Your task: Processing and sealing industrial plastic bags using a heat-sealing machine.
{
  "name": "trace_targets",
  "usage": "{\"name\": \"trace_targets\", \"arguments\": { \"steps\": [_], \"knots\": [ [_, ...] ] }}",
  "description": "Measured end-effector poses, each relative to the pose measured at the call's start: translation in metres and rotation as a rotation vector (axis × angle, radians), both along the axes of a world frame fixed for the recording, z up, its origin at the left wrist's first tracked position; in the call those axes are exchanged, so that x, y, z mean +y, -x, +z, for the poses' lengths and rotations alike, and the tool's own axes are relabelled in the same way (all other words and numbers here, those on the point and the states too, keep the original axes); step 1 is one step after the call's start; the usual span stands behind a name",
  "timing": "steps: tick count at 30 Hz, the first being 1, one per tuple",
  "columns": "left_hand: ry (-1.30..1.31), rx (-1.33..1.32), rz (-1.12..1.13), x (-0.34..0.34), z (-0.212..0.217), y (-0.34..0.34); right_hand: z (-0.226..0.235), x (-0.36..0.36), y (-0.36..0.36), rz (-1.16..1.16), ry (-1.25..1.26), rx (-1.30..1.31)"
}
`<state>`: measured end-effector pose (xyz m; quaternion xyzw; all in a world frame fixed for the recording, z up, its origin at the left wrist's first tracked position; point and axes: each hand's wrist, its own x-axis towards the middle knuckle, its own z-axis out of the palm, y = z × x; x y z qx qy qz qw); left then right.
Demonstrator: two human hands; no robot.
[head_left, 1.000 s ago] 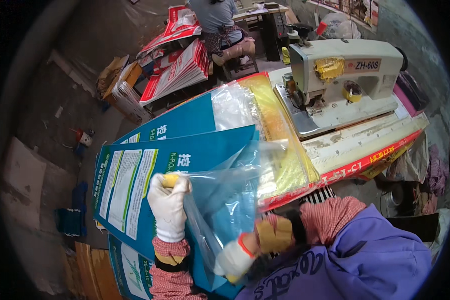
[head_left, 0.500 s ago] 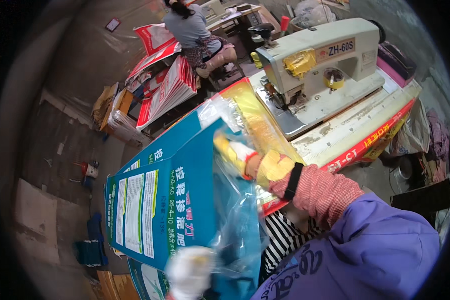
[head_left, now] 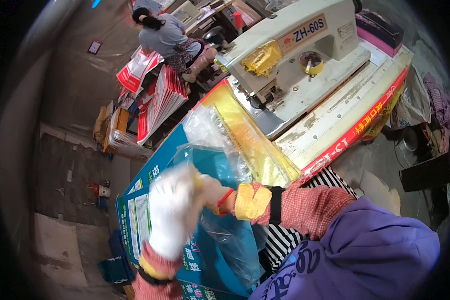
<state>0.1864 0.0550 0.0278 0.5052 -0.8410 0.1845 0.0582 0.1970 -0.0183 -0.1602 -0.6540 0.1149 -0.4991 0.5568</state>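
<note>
A blue woven sack (head_left: 145, 220) with white printed panels lies across my lap and the sewing table's front. A clear plastic liner (head_left: 212, 145) sticks out of its mouth, over a yellow-topped sack (head_left: 255, 145). My left hand (head_left: 172, 212), in a white glove, is blurred and grips the liner at the sack's mouth. My right hand (head_left: 212, 192), also gloved, with a yellow cuff on the wrist, meets it there and is closed on the same plastic. Its fingers are partly hidden behind the left glove.
A cream industrial sewing machine (head_left: 295, 55) stands on the table (head_left: 345, 120) at the upper right. A seated person (head_left: 167, 35) works at the back beside stacks of red-and-white sacks (head_left: 157, 100). Cardboard boxes (head_left: 110, 127) and more blue sacks (head_left: 115, 265) lie on the floor at left.
My left hand rose from the lower edge to the sack's mouth. My right hand came back down from the yellow sack's edge to meet it on the liner.
</note>
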Motion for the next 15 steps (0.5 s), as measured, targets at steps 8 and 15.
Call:
{"name": "trace_targets", "arguments": {
  "steps": [8, 15],
  "knots": [
    [-0.499, -0.379, 0.012, -0.080, -0.051, 0.000, 0.046, 0.018, 0.064, 0.466, 0.469, 0.705],
    [-0.273, -0.495, 0.358, -0.077, -0.032, -0.022, 0.023, 0.023, 0.077, 0.550, -0.094, 0.533]
  ]
}}
